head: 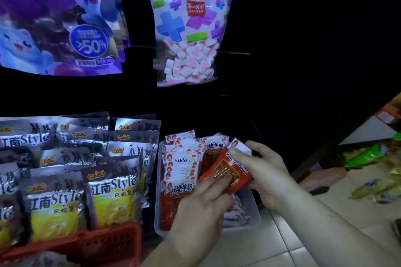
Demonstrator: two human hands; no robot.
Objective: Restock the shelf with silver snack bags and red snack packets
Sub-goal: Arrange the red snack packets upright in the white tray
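Several silver snack bags with yellow fronts stand in rows in a red basket at the lower left. To their right, a clear plastic bin holds several red snack packets standing on edge. My right hand grips a red snack packet, tilted over the bin's right side. My left hand has its fingertips pressed on the lower edge of that same packet.
Purple snack bags and a bag of pink-and-white marshmallows hang on pegs above. The shelf back is dark. Pale floor tiles lie below, with green and yellow packets scattered at the right.
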